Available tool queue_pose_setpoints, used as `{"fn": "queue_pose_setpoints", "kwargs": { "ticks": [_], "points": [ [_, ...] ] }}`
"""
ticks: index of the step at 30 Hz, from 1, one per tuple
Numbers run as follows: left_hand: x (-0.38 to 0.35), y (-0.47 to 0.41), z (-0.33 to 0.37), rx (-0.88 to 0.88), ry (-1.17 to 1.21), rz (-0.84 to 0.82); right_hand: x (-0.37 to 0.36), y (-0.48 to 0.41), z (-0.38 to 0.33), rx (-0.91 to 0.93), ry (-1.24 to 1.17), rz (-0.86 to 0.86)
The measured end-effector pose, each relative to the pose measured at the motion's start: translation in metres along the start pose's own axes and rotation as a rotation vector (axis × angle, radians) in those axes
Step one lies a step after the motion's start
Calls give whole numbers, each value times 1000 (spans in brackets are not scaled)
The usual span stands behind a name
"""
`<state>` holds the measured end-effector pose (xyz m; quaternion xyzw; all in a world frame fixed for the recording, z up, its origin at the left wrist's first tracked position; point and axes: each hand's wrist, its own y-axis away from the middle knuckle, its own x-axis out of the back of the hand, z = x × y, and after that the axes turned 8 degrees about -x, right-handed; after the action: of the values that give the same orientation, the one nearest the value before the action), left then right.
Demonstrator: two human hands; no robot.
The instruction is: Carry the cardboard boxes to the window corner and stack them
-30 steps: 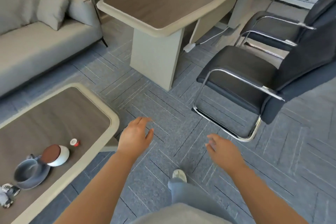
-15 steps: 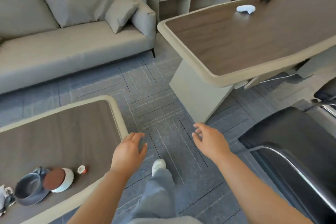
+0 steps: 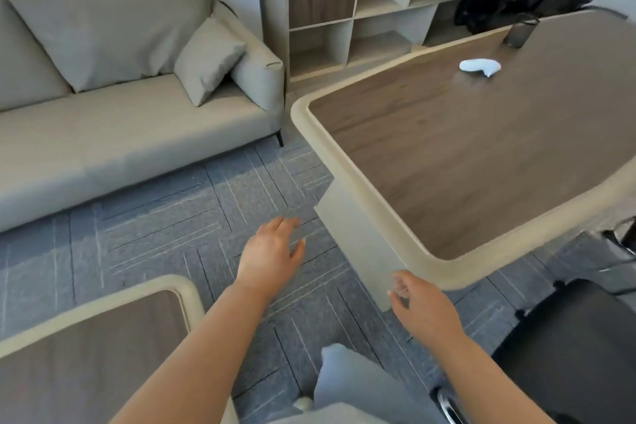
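Hands empty, apart, fingers loose.
Your left hand (image 3: 270,253) over carpet (image 3: 155,234); right hand (image 3: 421,310) beside desk (image 3: 481,148) edge, contact unclear.

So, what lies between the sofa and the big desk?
In the head view, only bare grey carpet lies between the sofa and the desk. A shelf unit stands against the wall behind that gap.

2 bare forearms fill the lower half of the frame, one ending in the left hand (image 3: 270,251) at centre and the other in the right hand (image 3: 421,310) at lower right, both uncovered to the fingertips. At lower centre between them shows 1 leg in loose, light blue-grey trousers (image 3: 344,385), with the whitish toe of a shoe (image 3: 303,403) just left of it. A strip of pale grey top (image 3: 330,416) lies along the bottom edge.
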<state>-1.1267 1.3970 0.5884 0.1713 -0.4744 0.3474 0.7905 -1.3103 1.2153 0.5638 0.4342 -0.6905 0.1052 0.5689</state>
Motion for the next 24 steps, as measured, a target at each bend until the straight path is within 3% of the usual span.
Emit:
{"fn": "queue_pose_setpoints", "kwargs": {
  "ticks": [7,19,24],
  "points": [
    [13,-108,-54,41,12,43,30,-145,-70,136,9,28],
    [73,-189,-198,488,-24,124,65,-367,-278,459,-6,-63],
    [98,-245,-270,502,-31,146,52,-433,-353,485,13,-42]
  ]
}}
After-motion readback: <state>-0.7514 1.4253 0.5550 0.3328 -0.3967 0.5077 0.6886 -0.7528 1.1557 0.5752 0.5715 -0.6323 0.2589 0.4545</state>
